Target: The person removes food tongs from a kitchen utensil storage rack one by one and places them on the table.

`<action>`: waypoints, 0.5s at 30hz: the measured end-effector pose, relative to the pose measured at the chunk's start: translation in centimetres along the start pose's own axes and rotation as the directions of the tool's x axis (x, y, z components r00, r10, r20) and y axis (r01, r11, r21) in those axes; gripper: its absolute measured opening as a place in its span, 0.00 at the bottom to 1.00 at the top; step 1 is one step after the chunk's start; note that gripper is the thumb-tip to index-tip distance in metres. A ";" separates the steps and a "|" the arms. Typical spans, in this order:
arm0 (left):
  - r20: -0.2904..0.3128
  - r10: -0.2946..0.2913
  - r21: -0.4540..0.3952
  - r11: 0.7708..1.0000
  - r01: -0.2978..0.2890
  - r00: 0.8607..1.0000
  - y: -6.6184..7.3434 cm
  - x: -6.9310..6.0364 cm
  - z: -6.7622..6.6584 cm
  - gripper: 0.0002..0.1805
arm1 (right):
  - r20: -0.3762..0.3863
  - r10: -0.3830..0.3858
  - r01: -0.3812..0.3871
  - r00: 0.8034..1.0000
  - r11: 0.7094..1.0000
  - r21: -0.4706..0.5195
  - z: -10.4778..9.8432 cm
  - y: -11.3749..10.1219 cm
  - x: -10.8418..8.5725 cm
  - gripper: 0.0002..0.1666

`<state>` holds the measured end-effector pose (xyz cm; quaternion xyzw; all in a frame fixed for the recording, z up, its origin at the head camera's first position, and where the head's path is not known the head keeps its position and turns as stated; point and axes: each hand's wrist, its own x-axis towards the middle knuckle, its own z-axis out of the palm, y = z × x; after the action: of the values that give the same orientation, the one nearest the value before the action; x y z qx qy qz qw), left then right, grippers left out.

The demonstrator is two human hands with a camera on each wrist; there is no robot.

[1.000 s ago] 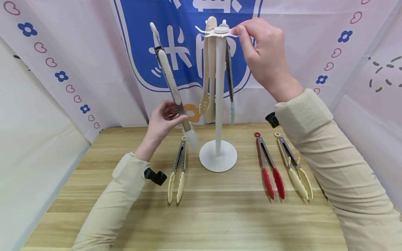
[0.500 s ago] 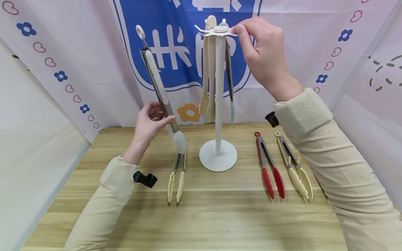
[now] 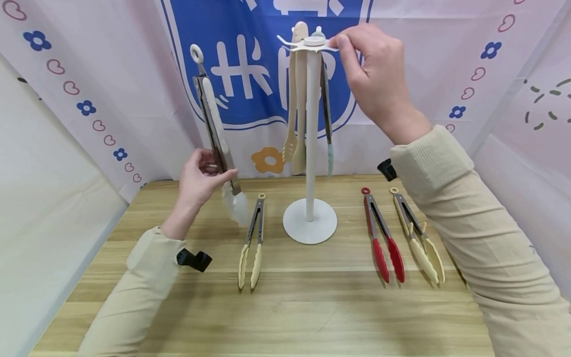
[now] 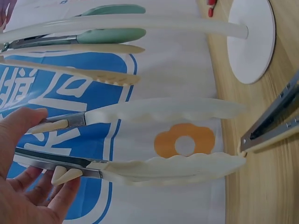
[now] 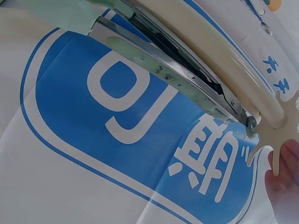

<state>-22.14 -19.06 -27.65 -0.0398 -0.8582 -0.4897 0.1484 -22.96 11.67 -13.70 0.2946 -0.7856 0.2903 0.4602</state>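
Observation:
My left hand (image 3: 194, 181) grips a pair of white-tipped metal tongs (image 3: 219, 129) by the lower arms, thumb on one side and fingers on the other. The tongs stand tilted in the air, ring end up, left of the white utensil stand (image 3: 311, 148). In the left wrist view their two tips (image 4: 177, 168) are spread apart. With thumb and index finger my right hand (image 3: 374, 74) pinches a hook arm at the stand's top. On the stand hang a beige slotted utensil (image 3: 290, 124), a beige spatula-like utensil (image 3: 300, 119) and green-tipped tongs (image 5: 173, 70).
Cream-tipped tongs (image 3: 253, 243) lie on the wooden table (image 3: 303, 307) in front of my left hand. Red tongs (image 3: 383, 238) and another cream pair (image 3: 418, 238) lie right of the stand's round base (image 3: 310, 233). A printed cloth (image 3: 178, 129) hangs behind.
My left hand has carried the white-tipped tongs leftward and slightly down, away from the stand, and their ring has turned more toward the camera. The right hand has stayed on the hook arm.

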 end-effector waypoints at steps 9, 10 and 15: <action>0.034 -0.050 0.091 0.995 0.047 0.998 -0.4 -0.3 -1.1 0.32 | -0.010 -0.015 0.015 1.000 1.000 0.005 0.1 0.1 0.0 0.19; 0.037 -0.056 0.104 0.993 0.052 0.998 -0.4 -0.3 -1.2 0.33 | -0.009 -0.013 0.013 1.000 1.000 0.003 0.0 0.0 0.0 0.19; 0.047 -0.081 0.169 0.983 0.072 0.996 -0.6 -0.5 -1.7 0.33 | -0.005 -0.014 0.014 1.000 1.000 0.001 0.0 -0.1 0.0 0.19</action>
<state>-21.43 -20.82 -27.47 -0.0074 -0.9009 -0.4200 0.1094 -22.94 11.64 -13.65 0.2996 -0.7823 0.2883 0.4639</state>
